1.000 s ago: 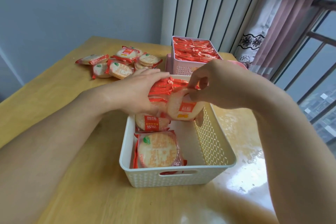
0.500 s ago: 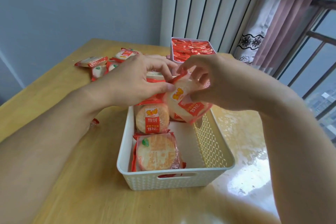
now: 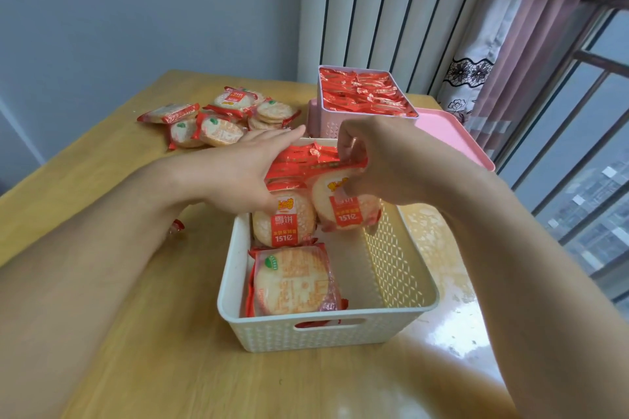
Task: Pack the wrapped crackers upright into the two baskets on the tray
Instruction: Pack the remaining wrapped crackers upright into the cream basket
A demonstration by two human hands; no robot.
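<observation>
R hand (image 3: 381,167) lowered cracker (image 3: 343,207) into basket (image 3: 401,269).

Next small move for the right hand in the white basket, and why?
Probably lower the cracker packet that the right hand pinches into the gap beside the upright row the left hand steadies. It hangs tilted above the floor of the white basket, whose right side is bare.

Two baskets: white (image 3: 326,333), pink (image 3: 326,122); one pink tray (image 3: 452,136); two hands.
</observation>
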